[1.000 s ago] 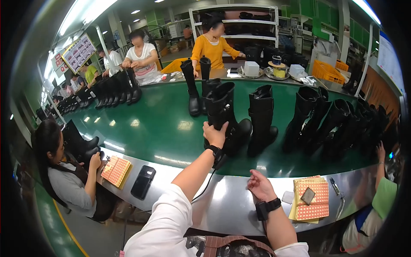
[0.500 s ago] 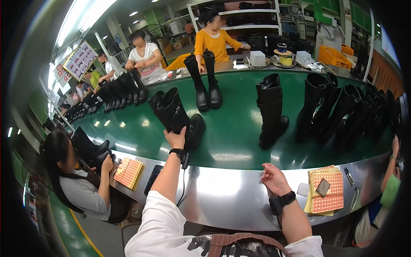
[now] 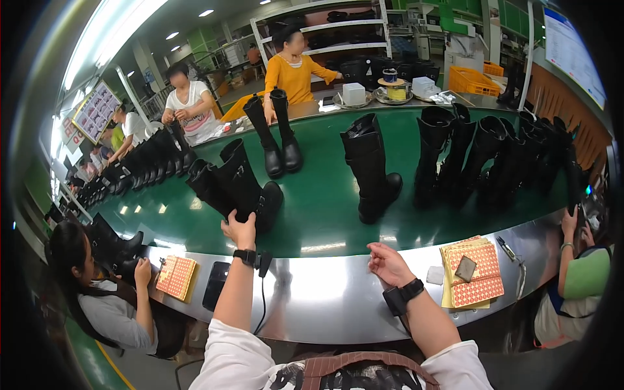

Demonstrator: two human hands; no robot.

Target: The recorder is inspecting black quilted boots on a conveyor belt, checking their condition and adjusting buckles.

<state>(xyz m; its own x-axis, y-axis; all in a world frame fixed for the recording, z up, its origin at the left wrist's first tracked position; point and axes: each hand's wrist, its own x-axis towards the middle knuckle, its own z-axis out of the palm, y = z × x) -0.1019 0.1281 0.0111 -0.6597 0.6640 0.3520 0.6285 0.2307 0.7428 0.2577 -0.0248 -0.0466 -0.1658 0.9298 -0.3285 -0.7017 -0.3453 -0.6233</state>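
Observation:
My left hand [image 3: 239, 231] is closed on the lower back of a tall black boot [image 3: 207, 188] whose shaft leans to the left. Close against it is another black boot [image 3: 240, 179] with a buckled strap, its toe pointing right. Over the front of the metal table edge, my right hand [image 3: 389, 263] is half curled, thumb and forefinger pressed together; anything between them is too small to make out. Ahead of it stands a single tall black boot [image 3: 364, 169], upright on the green surface.
Sticker sheets [image 3: 481, 286] with a small dark block [image 3: 465, 268] lie at right, other sheets [image 3: 172, 276] and a phone [image 3: 216, 286] at left. Rows of boots [image 3: 491, 156] line both sides. A co-worker in yellow [image 3: 292, 75] touches a boot pair [image 3: 273, 140]; others sit at both sides.
The whole view has shifted, so things appear farther left. The boot shaft by my left hand tilts more to the left, apart from its neighbour. My right hand stays beside the table edge.

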